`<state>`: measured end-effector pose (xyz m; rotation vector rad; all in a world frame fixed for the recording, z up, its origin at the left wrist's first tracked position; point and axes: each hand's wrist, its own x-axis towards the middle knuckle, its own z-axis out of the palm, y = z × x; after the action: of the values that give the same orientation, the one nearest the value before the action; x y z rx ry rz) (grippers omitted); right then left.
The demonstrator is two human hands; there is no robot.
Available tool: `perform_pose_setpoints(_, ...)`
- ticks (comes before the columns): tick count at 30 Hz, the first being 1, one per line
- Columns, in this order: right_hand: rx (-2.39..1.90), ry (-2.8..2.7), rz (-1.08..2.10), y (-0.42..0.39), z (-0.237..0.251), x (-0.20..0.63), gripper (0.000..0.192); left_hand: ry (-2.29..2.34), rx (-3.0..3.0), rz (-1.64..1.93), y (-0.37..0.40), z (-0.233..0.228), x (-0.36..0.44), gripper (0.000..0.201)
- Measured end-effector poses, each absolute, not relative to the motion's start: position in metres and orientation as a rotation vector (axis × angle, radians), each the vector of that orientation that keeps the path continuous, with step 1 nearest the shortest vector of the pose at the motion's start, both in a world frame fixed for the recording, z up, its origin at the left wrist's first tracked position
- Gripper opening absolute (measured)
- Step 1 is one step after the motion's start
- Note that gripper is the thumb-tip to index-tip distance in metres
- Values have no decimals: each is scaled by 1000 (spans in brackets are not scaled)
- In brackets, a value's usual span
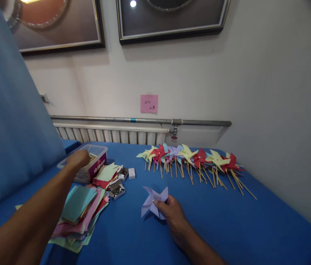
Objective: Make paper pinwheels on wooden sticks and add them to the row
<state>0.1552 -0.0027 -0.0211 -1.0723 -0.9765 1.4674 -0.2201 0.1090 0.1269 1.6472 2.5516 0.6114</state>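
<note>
Holding: right hand [172, 211] pinches a lilac pinwheel head [153, 202], folded but stickless, at table centre
Reaching: left hand [78, 159], at 10 o'clock from the head, dips into a clear tub [93, 162]; fingers curled, whether they grip anything I cannot tell
Tub: seems to hold sticks, too small to be sure
Pins: small open boxes [117, 190] just right of the paper, at 9 o'clock from the head
Paper: stack of coloured squares [79, 213] at 8 o'clock, thick, so plenty is uncut
Done: row of finished pinwheels [194, 160] on sticks at 1 o'clock, along the wall
Left: judged, this head needs stick and pin
Surface: blue table [227, 228]
</note>
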Motion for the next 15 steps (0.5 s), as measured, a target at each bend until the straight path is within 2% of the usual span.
perform_pose_setpoints(5,-1084,-980,1457,-4,-21,157,46,2704,1557,691,94,151,-202,39)
perform_pose_setpoints(7,-1058,-991,1464,-7,-17,158,43,2583,1630,979,84,150,-181,44)
perform_pose_setpoints(10,-1052,-978,1457,-9,-16,158,40,2317,1766,1115,64,122,-132,44)
perform_pose_setpoints(15,-1021,-955,1454,-8,-21,159,40,1698,1681,1106,36,46,-54,30)
